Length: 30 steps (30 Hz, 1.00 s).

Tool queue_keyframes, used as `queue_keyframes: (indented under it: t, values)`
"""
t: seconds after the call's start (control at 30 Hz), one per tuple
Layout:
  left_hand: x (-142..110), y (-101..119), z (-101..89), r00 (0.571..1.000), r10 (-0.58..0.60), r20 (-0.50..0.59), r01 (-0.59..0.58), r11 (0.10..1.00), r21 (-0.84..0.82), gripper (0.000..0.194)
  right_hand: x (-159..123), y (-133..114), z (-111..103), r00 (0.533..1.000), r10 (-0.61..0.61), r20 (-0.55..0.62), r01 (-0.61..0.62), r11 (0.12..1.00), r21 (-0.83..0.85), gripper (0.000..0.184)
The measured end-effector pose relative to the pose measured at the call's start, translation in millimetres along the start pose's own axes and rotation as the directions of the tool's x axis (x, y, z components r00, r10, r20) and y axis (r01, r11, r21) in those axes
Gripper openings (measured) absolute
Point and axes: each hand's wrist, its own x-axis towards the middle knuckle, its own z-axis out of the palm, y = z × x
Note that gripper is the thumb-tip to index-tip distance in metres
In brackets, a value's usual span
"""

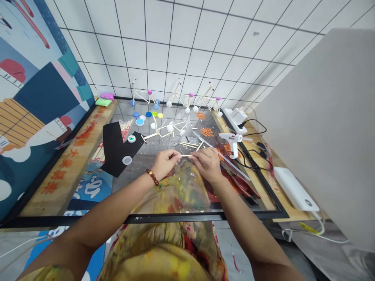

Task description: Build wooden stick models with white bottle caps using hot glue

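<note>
My left hand (pixel 166 164) and my right hand (pixel 207 163) meet over the near middle of the glass table, each pinching one end of a short, pale wooden stick (pixel 186 155). Its middle shows between my fingertips; the ends are hidden. Just beyond my hands lie several loose sticks (pixel 190 145) and small offcuts. Farther off, a tricycle-like stick frame (pixel 164 130) with white bottle-cap wheels lies on the glass. To the right of my right hand stands a white glue gun (pixel 232 143). Pliers (pixel 241 185) with red handles lie nearer the table's right side.
Three similar stick models (pixel 177 95) stand along the back wall. Coloured bottle caps (pixel 149 114) lie before them. Black card (pixel 114 150) and packed sticks (pixel 125 128) are at left. A power strip (pixel 236 119), black cables and a white box (pixel 295 189) line the right side.
</note>
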Motion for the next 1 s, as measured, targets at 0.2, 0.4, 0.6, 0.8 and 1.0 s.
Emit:
queue_keyframes:
  t: [0.2, 0.4, 0.6, 0.8, 1.0]
  values:
    - [1, -3, -1.6, 1.000, -0.008, -0.016, 0.007, 1.000, -0.007, 0.015, 2, -2, -2, 0.999, -0.019, -0.031, 0.020, 1.000, 0.018, 0.016]
    - [1, -2, -3.1, 1.000, 0.006, -0.013, -0.006, 1.000, -0.019, 0.012, 2, -9, -3, 0.999, -0.036, -0.021, 0.037, 0.997, 0.064, 0.018]
    - [0, 1, -4.0, 0.999, -0.024, 0.025, 0.026, 0.997, -0.074, 0.020, 3, -17, -6, 0.998, -0.065, 0.022, 0.062, 0.993, 0.097, 0.023]
    - [4, 8, -9.6, 0.980, -0.090, -0.176, 0.032, 0.950, -0.311, 0.028, 4, -14, -18, 0.996, 0.079, 0.030, -0.080, 0.996, 0.034, 0.025]
    - [11, 2, -13.0, 0.973, -0.119, -0.196, 0.046, 0.939, -0.340, 0.031, 8, -42, -7, 0.969, 0.131, 0.210, -0.126, 0.991, -0.036, 0.029]
